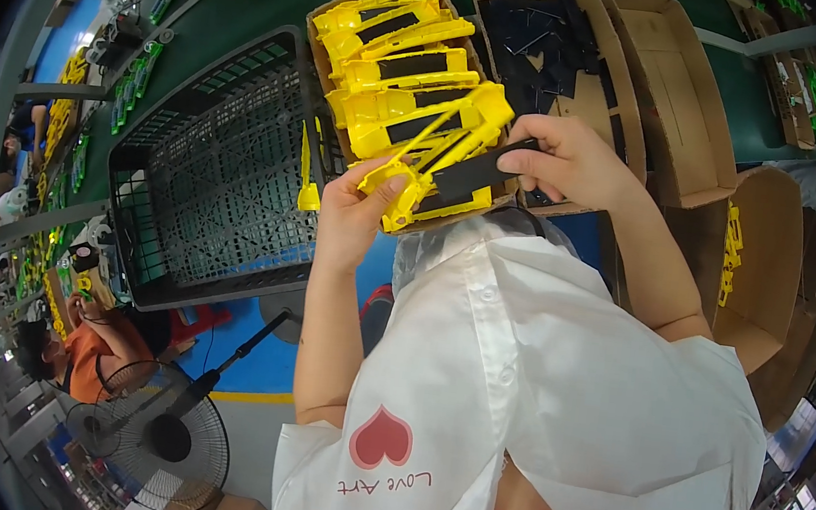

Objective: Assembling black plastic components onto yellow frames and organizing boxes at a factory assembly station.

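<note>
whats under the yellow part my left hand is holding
A box piled with yellow pieces, several with black inserts. The left hand and held part cover some of the pile's near end; the box's floor beneath the pile can't be seen.

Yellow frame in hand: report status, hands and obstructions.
Left hand grips yellow frame. Right hand pinches black strip, overlapping frame in view; contact unclear. Carton of yellow parts behind; no obstruction seen between hands.

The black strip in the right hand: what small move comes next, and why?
Perhaps the right hand should ease the black strip into the yellow frame held by the left hand: the strip's outer end juts past that frame, while boxed yellow frames show black middles.
</note>
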Action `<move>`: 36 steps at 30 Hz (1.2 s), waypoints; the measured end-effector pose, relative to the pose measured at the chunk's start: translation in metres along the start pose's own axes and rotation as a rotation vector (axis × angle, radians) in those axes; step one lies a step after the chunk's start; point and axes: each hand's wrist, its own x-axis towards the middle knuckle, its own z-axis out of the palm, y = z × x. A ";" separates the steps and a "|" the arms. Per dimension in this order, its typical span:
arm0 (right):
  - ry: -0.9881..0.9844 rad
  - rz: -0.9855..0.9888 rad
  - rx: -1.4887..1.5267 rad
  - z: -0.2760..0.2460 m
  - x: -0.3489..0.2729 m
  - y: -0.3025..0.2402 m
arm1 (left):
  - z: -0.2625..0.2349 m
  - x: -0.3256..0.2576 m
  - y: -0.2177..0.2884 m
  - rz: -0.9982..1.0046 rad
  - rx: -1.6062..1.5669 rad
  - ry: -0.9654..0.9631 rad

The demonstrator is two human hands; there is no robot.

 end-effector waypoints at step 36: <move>0.315 0.005 -0.856 0.039 0.027 0.026 | -0.004 0.019 -0.016 -0.202 -0.044 -0.168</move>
